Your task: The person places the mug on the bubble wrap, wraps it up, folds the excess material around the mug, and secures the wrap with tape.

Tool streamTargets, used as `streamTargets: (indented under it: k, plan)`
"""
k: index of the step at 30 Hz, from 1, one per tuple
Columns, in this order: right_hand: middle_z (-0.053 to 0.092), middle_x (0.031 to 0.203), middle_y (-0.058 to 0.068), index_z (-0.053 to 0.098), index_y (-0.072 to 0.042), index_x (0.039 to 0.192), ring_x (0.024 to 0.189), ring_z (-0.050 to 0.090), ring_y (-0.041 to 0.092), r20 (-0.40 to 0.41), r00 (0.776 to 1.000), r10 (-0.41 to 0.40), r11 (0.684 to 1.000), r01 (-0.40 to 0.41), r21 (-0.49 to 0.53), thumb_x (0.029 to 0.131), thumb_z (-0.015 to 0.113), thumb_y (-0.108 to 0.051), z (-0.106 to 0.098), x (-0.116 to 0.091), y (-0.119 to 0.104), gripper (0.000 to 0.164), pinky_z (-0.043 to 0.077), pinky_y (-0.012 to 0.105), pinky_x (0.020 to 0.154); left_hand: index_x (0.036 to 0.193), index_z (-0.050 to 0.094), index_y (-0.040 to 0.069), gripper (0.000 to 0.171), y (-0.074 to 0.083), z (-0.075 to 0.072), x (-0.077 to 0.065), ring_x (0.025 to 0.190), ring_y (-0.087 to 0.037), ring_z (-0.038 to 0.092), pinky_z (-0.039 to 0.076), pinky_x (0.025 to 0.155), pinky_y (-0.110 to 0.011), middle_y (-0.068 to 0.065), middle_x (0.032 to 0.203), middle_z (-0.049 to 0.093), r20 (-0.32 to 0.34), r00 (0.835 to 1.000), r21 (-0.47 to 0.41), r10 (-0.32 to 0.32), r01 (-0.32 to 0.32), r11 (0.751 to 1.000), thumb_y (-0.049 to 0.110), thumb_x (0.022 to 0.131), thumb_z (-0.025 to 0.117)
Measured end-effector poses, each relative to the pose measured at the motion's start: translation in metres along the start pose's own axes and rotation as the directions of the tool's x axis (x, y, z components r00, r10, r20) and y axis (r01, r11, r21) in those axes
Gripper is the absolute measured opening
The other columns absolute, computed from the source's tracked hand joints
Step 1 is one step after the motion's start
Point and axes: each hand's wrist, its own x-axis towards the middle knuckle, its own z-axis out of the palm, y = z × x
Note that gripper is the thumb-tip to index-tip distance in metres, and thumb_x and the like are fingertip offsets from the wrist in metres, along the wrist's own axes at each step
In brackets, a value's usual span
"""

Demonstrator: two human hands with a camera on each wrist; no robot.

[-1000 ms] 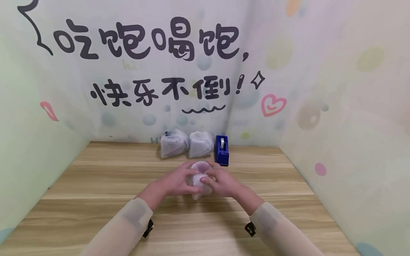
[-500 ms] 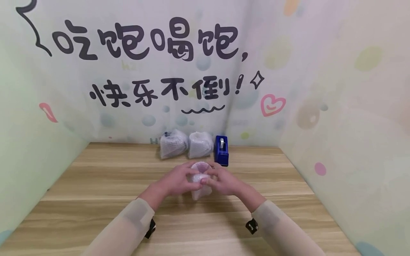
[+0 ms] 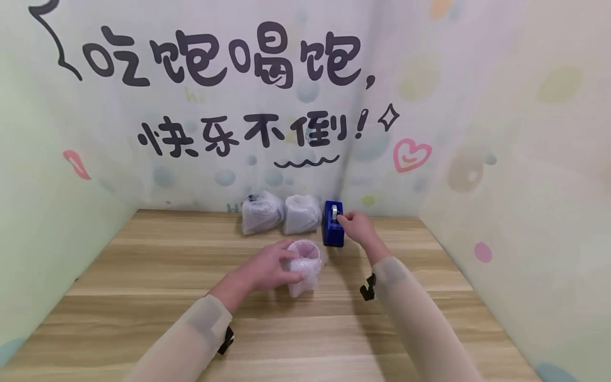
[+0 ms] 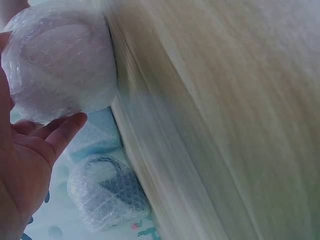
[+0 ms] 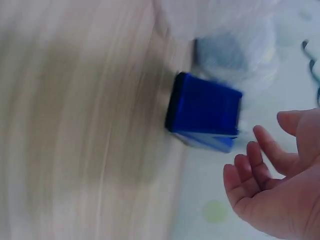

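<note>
A cup wrapped in bubble wrap [image 3: 304,273], with a pinkish inside and a pale rim, stands upright on the wooden table in the head view. My left hand [image 3: 267,268] holds it from the left, thumb in front and fingers around the back. In the left wrist view, my fingertips lie against the wrap. Further back on the right is a blue tape dispenser [image 3: 333,234] with a roll of tape [image 3: 334,212]. My right hand [image 3: 359,228] reaches to its right side, fingertips close by the roll. The right wrist view shows its fingers loosely bent, holding nothing, beside the dispenser [image 5: 205,107].
Two more bubble-wrapped bundles [image 3: 261,213] [image 3: 303,215] stand side by side against the back wall, left of the dispenser. Printed curtain-like walls enclose the wooden table [image 3: 157,297] at the back and both sides.
My right hand has left the wrapped cup and moved back and right to the tape dispenser. My left hand still holds the cup in about the same place.
</note>
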Motion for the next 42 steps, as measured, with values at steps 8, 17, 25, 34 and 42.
streamTargets:
  k: [8, 17, 25, 34, 42]
  plan:
    - [0.066, 0.095, 0.012, 0.064, -0.001, 0.09, 0.096, 0.064, 0.028, 0.019, 0.981, 0.192, 0.976, -0.193, 0.105, 0.11, 0.064, -0.036, 0.014, 0.02, 0.004, 0.041, 0.057, 0.043, 0.089, 0.136, 0.078, 0.013, 0.052, 0.002, 0.004, 0.001, 0.152, -0.037, 0.053, 0.047, 0.125, -0.054, -0.009, 0.17, 0.05, -0.005, 1.0, -0.024, 0.001, -0.001, 1.0, 0.042, 0.094, 0.084]
    - [0.048, 0.166, 0.027, 0.057, 0.01, 0.15, 0.155, 0.047, 0.044, 0.107, 0.945, 0.308, 0.929, -0.323, 0.182, 0.111, 0.062, -0.027, 0.007, 0.021, -0.015, 0.054, 0.045, 0.058, 0.126, 0.136, 0.078, 0.013, 0.052, 0.003, 0.004, 0.001, 0.151, -0.037, 0.053, 0.048, 0.124, -0.055, -0.009, 0.168, 0.051, -0.019, 1.0, -0.035, 0.007, -0.007, 0.999, 0.041, 0.093, 0.085]
    - [0.062, 0.151, 0.026, 0.053, 0.008, 0.152, 0.142, 0.059, 0.041, 0.217, 0.932, 0.292, 0.903, -0.343, 0.26, 0.11, 0.06, -0.028, -0.009, 0.015, -0.026, 0.056, 0.049, 0.052, 0.122, 0.136, 0.078, 0.012, 0.052, 0.002, 0.006, -0.002, 0.15, -0.037, 0.054, 0.049, 0.122, -0.055, -0.01, 0.167, 0.053, -0.02, 1.0, -0.05, 0.005, -0.006, 0.999, 0.041, 0.094, 0.084]
    - [0.072, 0.135, 0.017, 0.061, 0.002, 0.135, 0.129, 0.071, 0.033, 0.271, 0.894, 0.358, 0.762, -0.447, 0.469, 0.109, 0.054, -0.016, 0.01, -0.014, -0.026, 0.033, 0.053, 0.045, 0.113, 0.136, 0.078, 0.01, 0.052, 0.001, 0.007, -0.004, 0.149, -0.037, 0.055, 0.05, 0.121, -0.055, -0.01, 0.165, 0.054, -0.047, 0.999, -0.059, 0.016, -0.019, 0.998, 0.038, 0.093, 0.086]
    - [0.059, 0.154, 0.032, 0.055, 0.012, 0.145, 0.145, 0.058, 0.045, 0.09, 0.964, 0.252, 0.695, -0.244, 0.676, 0.111, 0.054, -0.015, 0.036, -0.036, -0.022, 0.044, 0.048, 0.052, 0.124, 0.133, 0.079, 0.009, 0.051, -0.003, 0.008, -0.004, 0.149, -0.039, 0.056, 0.05, 0.122, -0.055, -0.013, 0.165, 0.054, -0.075, 0.997, -0.052, 0.021, -0.025, 0.998, 0.037, 0.091, 0.087]
